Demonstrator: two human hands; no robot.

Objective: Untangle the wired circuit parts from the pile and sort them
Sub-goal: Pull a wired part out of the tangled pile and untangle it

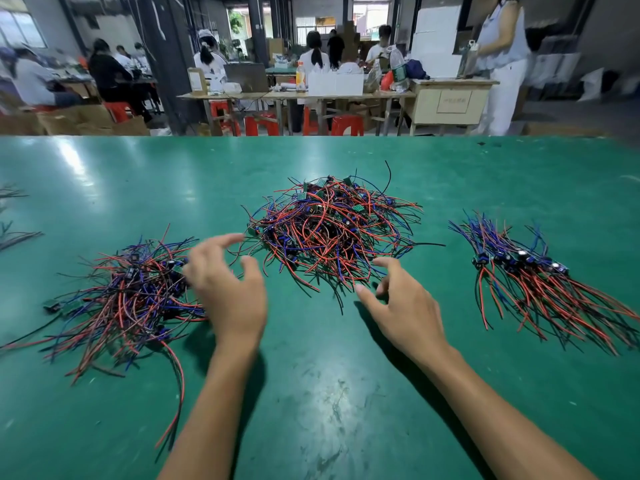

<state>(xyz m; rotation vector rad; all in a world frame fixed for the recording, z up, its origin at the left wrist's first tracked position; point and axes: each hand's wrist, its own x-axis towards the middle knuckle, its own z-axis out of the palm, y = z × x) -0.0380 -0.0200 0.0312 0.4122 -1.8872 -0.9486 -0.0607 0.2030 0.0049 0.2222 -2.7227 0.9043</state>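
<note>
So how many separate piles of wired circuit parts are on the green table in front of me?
3. A tangled red, blue and black wire pile lies at the centre, a looser heap sits at the left by the left hand, and a neatly aligned bundle lies at the right. A few stray dark wires reach the left edge.

Bare green table (311, 393) lies open in front. The tangled pile (332, 230) blocks the centre; side heaps (128, 299) (540, 282) flank it.
</note>
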